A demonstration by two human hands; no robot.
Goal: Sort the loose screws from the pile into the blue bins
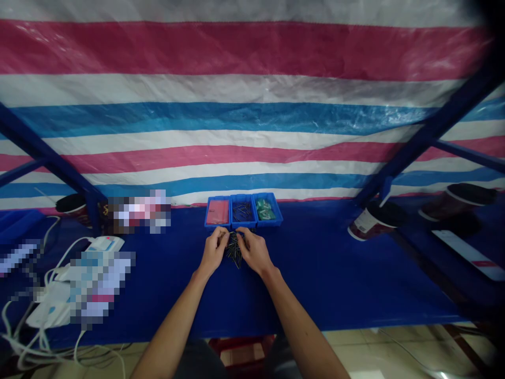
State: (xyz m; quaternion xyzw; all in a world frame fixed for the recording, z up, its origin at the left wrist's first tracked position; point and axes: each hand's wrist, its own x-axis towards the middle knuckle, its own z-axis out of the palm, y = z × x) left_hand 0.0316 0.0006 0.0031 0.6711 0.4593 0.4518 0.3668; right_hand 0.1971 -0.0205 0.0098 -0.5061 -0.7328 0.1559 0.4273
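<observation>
A small pile of dark, slender screws lies on the blue tabletop between my hands. At its left edge is my left hand, its fingers curled and the thumb pressed to them. My right hand is closed in a similar pinch at the pile's right side, its fingertips against the screws. What sits in either pinch is too small to tell. Just beyond stand three joined blue bins: the left bin has flat pink pieces, the middle bin dark screws, the right bin green-and-white small packets.
White power strips with tangled cables lie at the left. Lidded dark cups and a phone-like slab are at the right. Blue frame posts and a striped sheet bound the back.
</observation>
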